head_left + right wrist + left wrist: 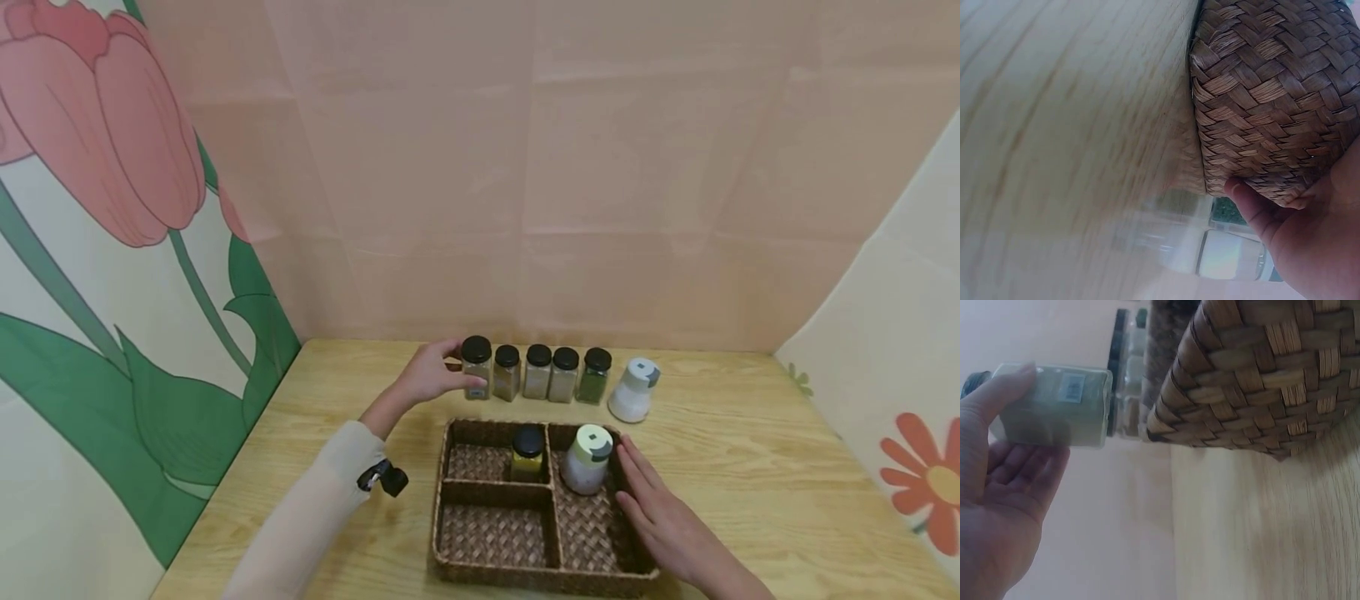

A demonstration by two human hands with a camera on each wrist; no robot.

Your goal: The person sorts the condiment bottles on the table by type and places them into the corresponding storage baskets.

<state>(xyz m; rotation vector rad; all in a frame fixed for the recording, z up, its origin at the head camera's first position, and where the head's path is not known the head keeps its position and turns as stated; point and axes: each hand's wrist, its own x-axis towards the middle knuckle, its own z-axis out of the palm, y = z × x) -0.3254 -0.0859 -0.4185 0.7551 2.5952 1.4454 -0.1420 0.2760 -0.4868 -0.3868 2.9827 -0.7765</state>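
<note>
Tabletop adjoins pink backdrop; left hand grips jar, right hand touches basket straight-fingered.

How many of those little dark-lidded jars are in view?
6: one jar in the grip of the left hand, four more lined up to its right, and another inside the basket's far-left compartment. None looks hidden.
</note>
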